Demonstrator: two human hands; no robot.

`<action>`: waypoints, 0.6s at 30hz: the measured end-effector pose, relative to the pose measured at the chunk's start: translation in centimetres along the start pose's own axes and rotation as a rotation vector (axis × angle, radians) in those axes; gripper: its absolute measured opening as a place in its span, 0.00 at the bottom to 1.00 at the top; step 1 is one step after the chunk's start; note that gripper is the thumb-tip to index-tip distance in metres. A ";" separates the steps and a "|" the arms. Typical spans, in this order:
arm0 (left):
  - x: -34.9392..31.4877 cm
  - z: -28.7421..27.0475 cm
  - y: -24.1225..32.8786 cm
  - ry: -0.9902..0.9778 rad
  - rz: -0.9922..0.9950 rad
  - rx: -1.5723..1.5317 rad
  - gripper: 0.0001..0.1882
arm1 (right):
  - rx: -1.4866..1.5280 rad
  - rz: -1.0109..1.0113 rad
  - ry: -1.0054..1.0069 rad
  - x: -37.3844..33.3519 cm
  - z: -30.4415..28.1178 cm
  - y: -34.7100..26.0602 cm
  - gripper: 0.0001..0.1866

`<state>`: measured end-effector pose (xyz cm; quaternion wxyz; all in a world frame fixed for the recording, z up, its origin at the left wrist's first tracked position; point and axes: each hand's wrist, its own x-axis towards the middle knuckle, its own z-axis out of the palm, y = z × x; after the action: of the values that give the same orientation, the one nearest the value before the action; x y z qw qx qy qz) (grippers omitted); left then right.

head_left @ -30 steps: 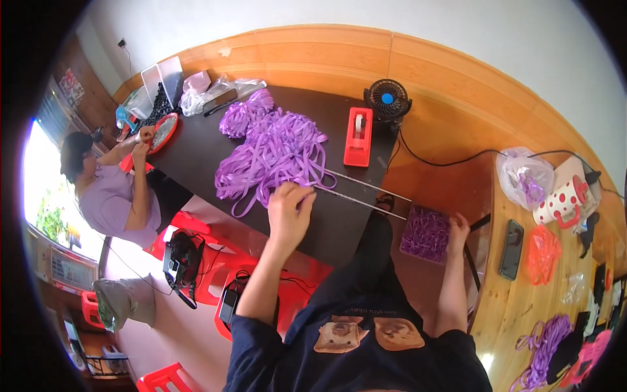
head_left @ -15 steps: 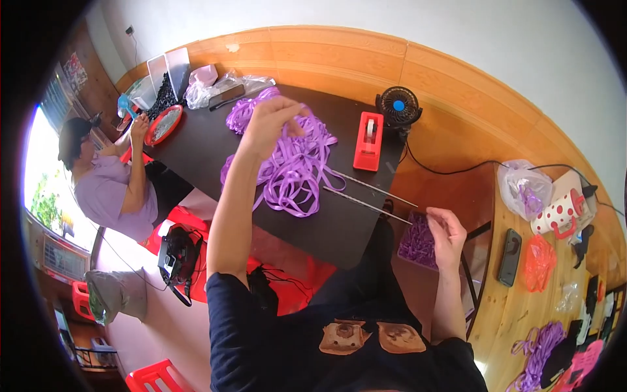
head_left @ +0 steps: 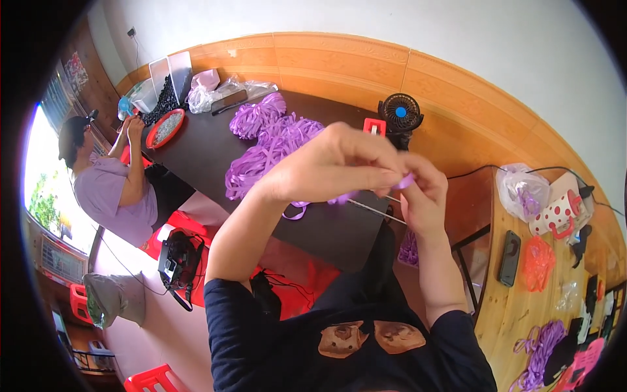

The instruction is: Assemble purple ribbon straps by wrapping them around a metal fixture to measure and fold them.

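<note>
Near the right end of the dark table [head_left: 320, 236], a purple strip [head_left: 407, 181] is pinched by the right hand [head_left: 424, 196], whether it is also grasped by the adjacent left hand [head_left: 336, 163] cannot be told, and tangled purple ribbon [head_left: 277, 145] is heaped farther left.

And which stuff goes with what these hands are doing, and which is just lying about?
Seem to belong:
purple ribbon where the left hand meets the right hand
purple ribbon heap
two thin rods
small purple pieces

Seem just lying about:
polka-dot mug
black smartphone
red plastic bag
</note>
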<state>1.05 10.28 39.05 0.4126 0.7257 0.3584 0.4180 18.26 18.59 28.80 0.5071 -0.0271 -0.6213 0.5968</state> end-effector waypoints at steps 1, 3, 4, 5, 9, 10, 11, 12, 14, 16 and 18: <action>-0.8 -0.4 -2.0 0.038 0.042 0.059 0.05 | -0.135 -0.005 -0.030 -0.8 -0.3 -0.3 0.12; -2.0 -1.3 -5.7 0.168 -0.002 0.349 0.08 | -0.185 0.011 -0.060 -3.0 -1.1 -1.1 0.09; -3.0 -2.3 -7.9 0.140 0.038 0.686 0.13 | -0.160 0.026 -0.077 -4.4 -2.0 -1.1 0.09; -4.4 -2.6 -10.3 0.138 -0.038 0.857 0.15 | -0.151 0.012 -0.118 -5.5 -2.8 -1.1 0.08; -8.6 -2.2 -16.5 0.150 -0.173 1.050 0.15 | -0.129 0.158 -0.029 -10.1 -6.3 -0.6 0.07; -9.0 -2.5 -17.0 0.148 -0.129 1.106 0.08 | -0.098 0.198 0.046 -11.2 -7.0 -0.6 0.07; -9.6 -3.0 -17.4 0.157 -0.150 1.299 0.06 | -0.120 0.202 0.079 -11.9 -7.5 -1.0 0.09; -9.8 -3.7 -17.5 0.169 -0.168 1.494 0.04 | -0.054 0.160 0.083 -12.2 -7.9 -1.4 0.10; -10.6 -4.7 -17.5 0.306 -0.256 1.361 0.11 | 0.012 0.122 0.106 -12.7 -8.4 -2.0 0.15; -9.1 -3.6 -15.3 0.480 -0.253 1.154 0.18 | -0.084 0.139 0.121 -12.2 -8.2 -2.6 0.14; -6.2 -0.6 -12.4 0.538 -0.062 1.018 0.18 | -0.283 0.162 0.172 -11.2 -7.1 -3.3 0.09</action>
<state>-4.11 10.10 26.22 -0.0823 0.6901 0.6278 0.3504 30.29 15.54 23.01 0.4998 -0.1989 -0.6494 0.5376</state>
